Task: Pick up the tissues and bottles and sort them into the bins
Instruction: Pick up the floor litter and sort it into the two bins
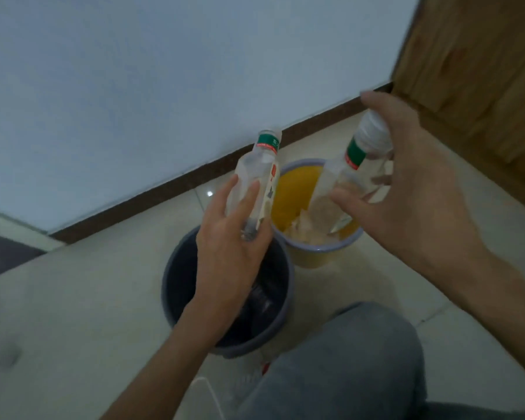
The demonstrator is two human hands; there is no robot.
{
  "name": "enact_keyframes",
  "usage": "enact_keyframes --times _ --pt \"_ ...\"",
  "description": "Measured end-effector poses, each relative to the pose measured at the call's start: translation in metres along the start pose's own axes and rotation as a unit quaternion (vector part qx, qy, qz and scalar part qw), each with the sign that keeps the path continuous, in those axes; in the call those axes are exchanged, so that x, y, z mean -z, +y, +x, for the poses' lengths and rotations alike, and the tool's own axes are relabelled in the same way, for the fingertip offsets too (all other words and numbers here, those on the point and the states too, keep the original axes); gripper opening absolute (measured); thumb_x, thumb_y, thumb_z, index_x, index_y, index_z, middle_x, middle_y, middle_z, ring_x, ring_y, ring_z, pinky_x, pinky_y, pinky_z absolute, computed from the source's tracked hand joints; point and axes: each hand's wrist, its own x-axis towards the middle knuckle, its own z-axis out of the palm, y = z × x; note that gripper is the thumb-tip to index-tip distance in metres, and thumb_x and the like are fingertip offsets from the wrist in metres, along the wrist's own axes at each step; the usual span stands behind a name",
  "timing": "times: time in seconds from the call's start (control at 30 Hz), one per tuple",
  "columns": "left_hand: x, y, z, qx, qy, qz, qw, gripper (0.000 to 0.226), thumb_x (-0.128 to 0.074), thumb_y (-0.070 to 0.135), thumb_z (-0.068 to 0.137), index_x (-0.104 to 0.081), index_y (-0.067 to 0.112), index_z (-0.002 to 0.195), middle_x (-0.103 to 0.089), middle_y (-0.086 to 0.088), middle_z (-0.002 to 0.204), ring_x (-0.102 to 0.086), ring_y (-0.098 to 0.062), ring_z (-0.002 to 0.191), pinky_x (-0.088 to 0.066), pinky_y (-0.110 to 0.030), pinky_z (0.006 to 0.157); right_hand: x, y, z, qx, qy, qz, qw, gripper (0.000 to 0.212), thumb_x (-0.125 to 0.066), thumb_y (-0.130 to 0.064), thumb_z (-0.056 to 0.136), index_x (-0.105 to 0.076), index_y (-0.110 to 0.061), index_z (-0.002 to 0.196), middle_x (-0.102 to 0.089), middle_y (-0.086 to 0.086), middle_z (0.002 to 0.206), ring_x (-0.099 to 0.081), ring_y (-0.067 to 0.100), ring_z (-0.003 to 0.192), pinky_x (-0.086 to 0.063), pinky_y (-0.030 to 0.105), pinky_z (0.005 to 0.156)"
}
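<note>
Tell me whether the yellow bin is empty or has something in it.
Not empty: pale crumpled tissues lie in the bottom of the yellow bin, partly behind the bottle that the right hand holds.

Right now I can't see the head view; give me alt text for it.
The left grip holds a clear bottle above the dark bin, and the right grip holds a second bottle above the yellow bin, which contains tissues. Both bins stand on the floor.
</note>
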Motion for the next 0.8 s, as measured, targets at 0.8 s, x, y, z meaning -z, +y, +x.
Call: enact_keyframes --times 0.8 --pt "-0.006 -0.130 -0.134 0.117 -0.067 0.051 0.990 0.069 -0.080 0.021 0.089 -0.052 0.017 0.153 -0.044 -0.010 0.159 -0.045 -0.027 0.143 -0.039 -0.032 0.111 -0.209 0.004 -0.063 -0.037 -0.196 0.000 0.980 0.103 -0.085 -0.030 0.085 -0.014 -0.048 0.158 -0.040 0.000 0.153 -0.049 0.021 0.137 -0.056 0.043 0.102"
